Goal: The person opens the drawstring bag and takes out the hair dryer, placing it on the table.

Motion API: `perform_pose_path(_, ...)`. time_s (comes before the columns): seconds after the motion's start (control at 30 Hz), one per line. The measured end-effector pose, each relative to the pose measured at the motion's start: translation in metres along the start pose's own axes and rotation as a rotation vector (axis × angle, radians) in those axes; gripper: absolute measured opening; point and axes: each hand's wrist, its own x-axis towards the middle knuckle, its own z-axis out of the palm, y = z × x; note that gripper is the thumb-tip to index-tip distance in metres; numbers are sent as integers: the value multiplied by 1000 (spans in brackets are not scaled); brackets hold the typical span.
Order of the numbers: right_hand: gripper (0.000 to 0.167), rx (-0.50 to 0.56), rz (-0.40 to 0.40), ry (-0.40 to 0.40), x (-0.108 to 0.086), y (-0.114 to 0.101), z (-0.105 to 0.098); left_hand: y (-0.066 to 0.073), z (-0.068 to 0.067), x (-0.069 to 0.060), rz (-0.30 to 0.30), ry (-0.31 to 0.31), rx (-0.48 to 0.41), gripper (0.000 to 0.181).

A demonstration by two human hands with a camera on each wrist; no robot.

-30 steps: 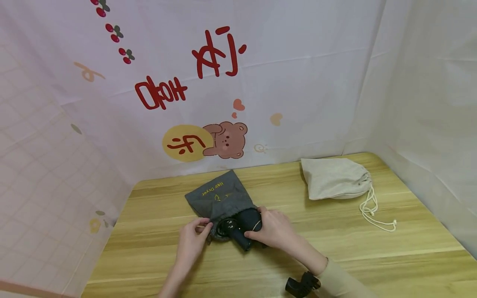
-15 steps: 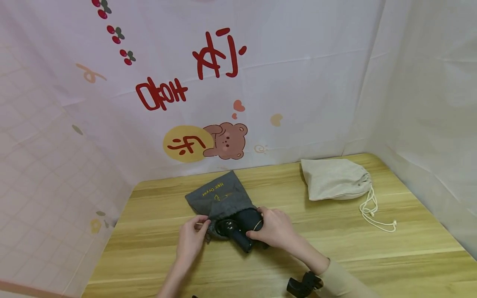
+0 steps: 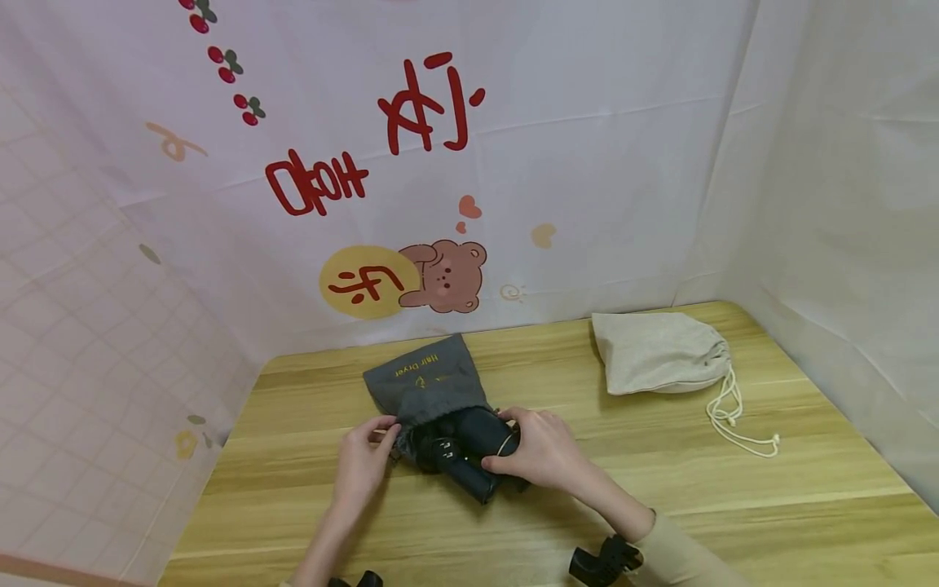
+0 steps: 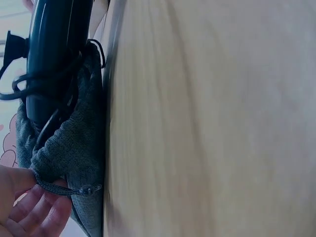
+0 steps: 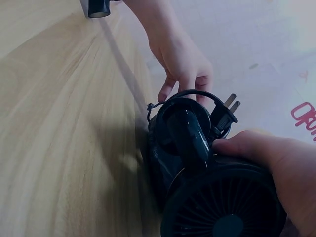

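Observation:
A grey drawstring pouch (image 3: 433,391) printed "Hair Dryer" lies on the table with its mouth towards me. Out of that mouth sticks a black hair dryer (image 3: 482,432), its far end hidden inside the cloth. My left hand (image 3: 361,463) pinches the pouch's rim at the left; the left wrist view shows its drawstring (image 4: 61,189) by the thumb and fingers. My right hand (image 3: 548,450) grips the dryer's near end from the right. In the right wrist view appear the dryer's round grille (image 5: 217,202), its cord loop and a two-prong plug (image 5: 228,114).
A beige cloth bag (image 3: 660,355) with white cords (image 3: 726,408) lies at the back right of the wooden table (image 3: 660,489). Printed white curtains (image 3: 587,147) stand behind and at both sides.
My left hand has drawn the pouch's rim back and to the left, so more of the hair dryer shows. My right hand has hardly moved.

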Motion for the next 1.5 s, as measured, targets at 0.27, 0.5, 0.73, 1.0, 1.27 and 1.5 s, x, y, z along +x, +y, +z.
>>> perform_pose_path(0.27, 70, 29, -62, -31, 1, 2, 1, -6, -9, 7, 9, -36, 44, 14)
perform_pose_path(0.5, 71, 37, -101, -52, 5, 0, 4, -14, -18, 18, 53, -63, 91, 14)
perform_pose_path(0.73, 70, 46, -147, -94, 11, -2, 9, -17, -27, 31, 91, -99, 119, 16)
perform_pose_path(1.0, 70, 46, -235, -116, 16, -9, 13, -25, -32, 42, 123, -111, 139, 17)
perform_pose_path(1.27, 72, 3, -309, -193, 21, -16, 15, -28, -39, 46, 140, -152, 169, 19)
perform_pose_path(1.5, 70, -27, -379, -234, 24, -21, 17, -33, -43, 47, 142, -202, 204, 17)
